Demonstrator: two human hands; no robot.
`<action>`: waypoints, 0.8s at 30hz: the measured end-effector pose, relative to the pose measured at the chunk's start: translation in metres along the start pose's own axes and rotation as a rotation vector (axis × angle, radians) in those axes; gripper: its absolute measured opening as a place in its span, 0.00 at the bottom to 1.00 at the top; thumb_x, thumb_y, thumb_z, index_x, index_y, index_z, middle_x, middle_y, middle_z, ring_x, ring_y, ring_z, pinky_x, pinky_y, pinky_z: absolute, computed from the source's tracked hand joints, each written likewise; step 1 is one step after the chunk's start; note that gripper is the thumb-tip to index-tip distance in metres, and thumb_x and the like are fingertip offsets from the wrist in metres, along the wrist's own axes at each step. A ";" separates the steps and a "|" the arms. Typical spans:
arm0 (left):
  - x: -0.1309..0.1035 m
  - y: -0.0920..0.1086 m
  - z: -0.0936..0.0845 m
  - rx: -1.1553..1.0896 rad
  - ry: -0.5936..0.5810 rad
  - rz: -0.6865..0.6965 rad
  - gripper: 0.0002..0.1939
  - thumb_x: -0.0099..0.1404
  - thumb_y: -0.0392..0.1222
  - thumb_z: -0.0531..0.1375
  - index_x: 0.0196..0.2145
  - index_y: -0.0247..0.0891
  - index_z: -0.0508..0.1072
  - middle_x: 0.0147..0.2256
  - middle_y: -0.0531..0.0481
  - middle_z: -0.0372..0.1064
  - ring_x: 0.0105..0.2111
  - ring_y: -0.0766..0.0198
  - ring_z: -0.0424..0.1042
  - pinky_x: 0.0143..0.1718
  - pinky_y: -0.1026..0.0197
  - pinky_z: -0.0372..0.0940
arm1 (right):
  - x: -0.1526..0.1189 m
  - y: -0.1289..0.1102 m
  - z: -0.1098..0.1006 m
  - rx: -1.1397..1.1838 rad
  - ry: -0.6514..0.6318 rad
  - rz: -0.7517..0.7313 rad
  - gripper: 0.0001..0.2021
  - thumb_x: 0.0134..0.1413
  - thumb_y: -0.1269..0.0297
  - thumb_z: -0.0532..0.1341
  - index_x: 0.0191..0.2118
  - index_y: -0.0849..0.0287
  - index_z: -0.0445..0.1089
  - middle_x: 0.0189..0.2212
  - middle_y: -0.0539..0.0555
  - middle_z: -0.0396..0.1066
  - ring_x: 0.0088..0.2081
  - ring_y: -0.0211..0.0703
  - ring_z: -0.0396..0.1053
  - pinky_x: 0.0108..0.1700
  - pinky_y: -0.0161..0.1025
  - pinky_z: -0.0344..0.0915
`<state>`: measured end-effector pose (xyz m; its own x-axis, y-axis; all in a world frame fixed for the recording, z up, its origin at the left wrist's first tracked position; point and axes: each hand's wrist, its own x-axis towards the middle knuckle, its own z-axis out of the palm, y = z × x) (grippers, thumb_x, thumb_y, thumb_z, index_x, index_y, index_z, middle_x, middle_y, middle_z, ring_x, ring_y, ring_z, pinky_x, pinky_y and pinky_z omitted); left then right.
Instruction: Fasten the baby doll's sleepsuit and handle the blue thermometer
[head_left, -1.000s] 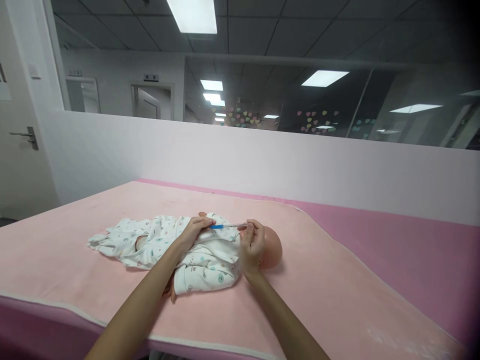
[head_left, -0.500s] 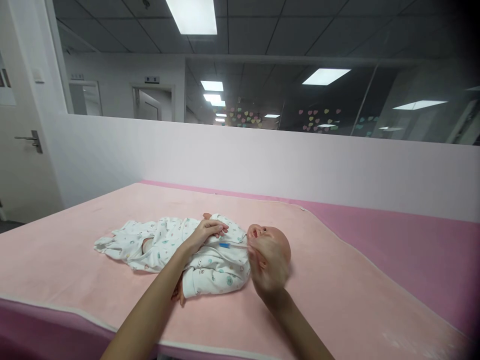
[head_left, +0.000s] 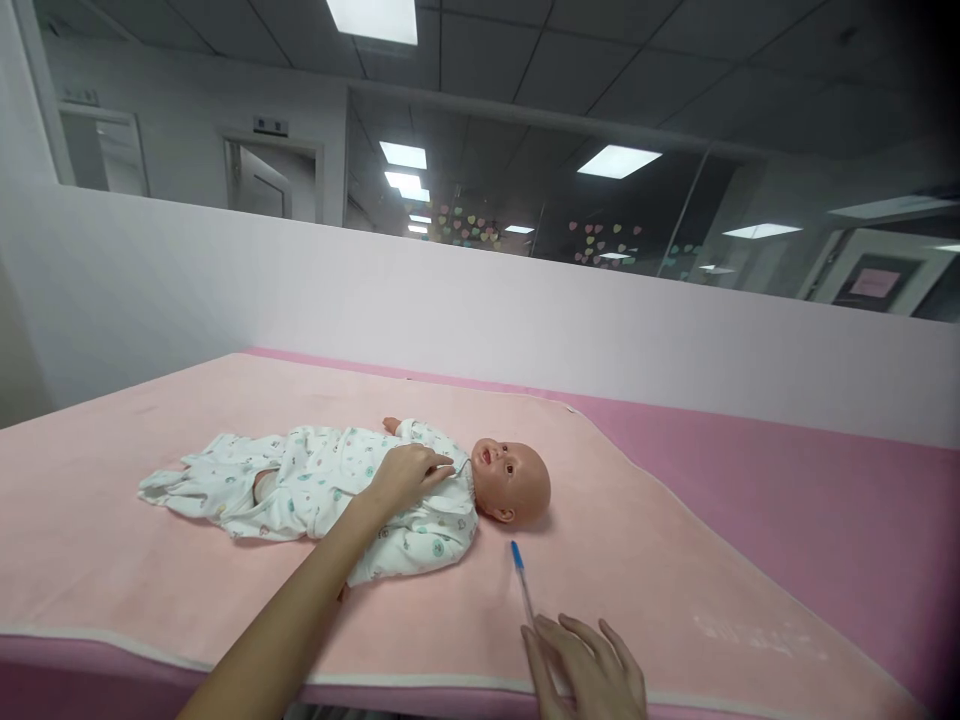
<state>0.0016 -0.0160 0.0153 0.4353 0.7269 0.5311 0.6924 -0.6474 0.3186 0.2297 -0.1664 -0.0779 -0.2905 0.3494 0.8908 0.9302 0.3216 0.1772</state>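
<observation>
A baby doll (head_left: 510, 480) in a white printed sleepsuit (head_left: 315, 485) lies on its back on a pale pink blanket (head_left: 660, 590), head to the right. My left hand (head_left: 409, 475) rests on the doll's chest, fingertips at the collar. A thin stick with a blue tip (head_left: 521, 578) lies on the blanket in front of the doll's head. My right hand (head_left: 589, 672) is low at the blanket's near edge, fingers spread, its fingertips at the stick's near end.
The blanket covers a darker pink table (head_left: 825, 500) that reaches to a white partition wall (head_left: 525, 310). Above the wall, glass panes show an office with ceiling lights. The table's near edge runs along the bottom of the view.
My right hand took the blue-tipped stick away from the doll's chest, brought it down toward me and laid it on the blanket. The left hand stayed on the doll.
</observation>
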 end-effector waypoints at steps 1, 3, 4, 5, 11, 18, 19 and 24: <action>0.000 0.000 0.002 0.021 0.006 0.009 0.18 0.63 0.48 0.48 0.33 0.41 0.76 0.24 0.47 0.70 0.29 0.61 0.66 0.29 0.64 0.51 | -0.001 0.002 0.004 -0.008 -0.041 0.016 0.04 0.51 0.64 0.56 0.31 0.52 0.68 0.28 0.50 0.73 0.33 0.46 0.69 0.44 0.50 0.57; 0.001 -0.001 0.007 0.045 0.025 0.011 0.17 0.62 0.47 0.49 0.30 0.41 0.76 0.23 0.47 0.69 0.29 0.61 0.65 0.28 0.64 0.51 | 0.001 0.004 0.010 -0.011 -0.104 0.074 0.06 0.52 0.64 0.55 0.29 0.53 0.68 0.28 0.50 0.72 0.32 0.46 0.69 0.43 0.49 0.56; 0.002 -0.002 0.009 0.047 0.033 0.005 0.16 0.62 0.47 0.50 0.30 0.41 0.76 0.23 0.46 0.69 0.28 0.61 0.65 0.28 0.64 0.51 | 0.006 0.003 0.012 -0.002 -0.131 0.101 0.07 0.53 0.64 0.54 0.28 0.53 0.67 0.28 0.51 0.72 0.32 0.46 0.68 0.42 0.48 0.55; 0.003 -0.002 0.012 0.041 0.039 -0.005 0.15 0.61 0.47 0.52 0.31 0.41 0.76 0.23 0.47 0.69 0.28 0.61 0.65 0.28 0.64 0.51 | 0.013 0.001 0.014 0.017 -0.158 0.119 0.08 0.53 0.64 0.53 0.27 0.53 0.67 0.28 0.51 0.72 0.32 0.46 0.68 0.41 0.47 0.55; 0.003 -0.002 0.012 -0.038 0.030 -0.020 0.10 0.58 0.46 0.55 0.31 0.41 0.74 0.25 0.51 0.67 0.28 0.64 0.65 0.27 0.65 0.51 | 0.096 -0.018 0.036 0.215 -0.417 0.120 0.11 0.51 0.71 0.52 0.38 0.56 0.68 0.33 0.53 0.71 0.35 0.43 0.66 0.36 0.38 0.56; 0.001 -0.005 0.009 -0.217 0.056 -0.096 0.10 0.59 0.42 0.52 0.35 0.40 0.70 0.31 0.53 0.68 0.26 0.66 0.64 0.28 0.65 0.55 | 0.164 -0.014 0.079 0.318 -0.646 0.061 0.12 0.44 0.77 0.50 0.30 0.57 0.67 0.23 0.46 0.68 0.25 0.35 0.62 0.38 0.36 0.53; 0.002 -0.005 0.009 -0.225 0.040 -0.094 0.10 0.59 0.42 0.52 0.36 0.41 0.70 0.31 0.52 0.69 0.27 0.65 0.65 0.28 0.65 0.55 | 0.165 -0.012 0.082 0.319 -0.636 0.068 0.10 0.44 0.77 0.51 0.28 0.57 0.66 0.21 0.46 0.67 0.24 0.34 0.60 0.37 0.36 0.52; 0.003 -0.006 0.012 -0.085 -0.020 -0.005 0.12 0.59 0.38 0.50 0.32 0.41 0.73 0.31 0.50 0.69 0.33 0.62 0.66 0.32 0.64 0.56 | 0.144 -0.017 0.098 0.330 -0.458 0.128 0.08 0.47 0.76 0.50 0.28 0.58 0.64 0.26 0.48 0.67 0.28 0.36 0.62 0.33 0.33 0.54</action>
<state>0.0059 -0.0074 0.0054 0.4436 0.7343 0.5137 0.6436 -0.6600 0.3875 0.1499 -0.0356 0.0061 -0.3162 0.7251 0.6118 0.8662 0.4836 -0.1255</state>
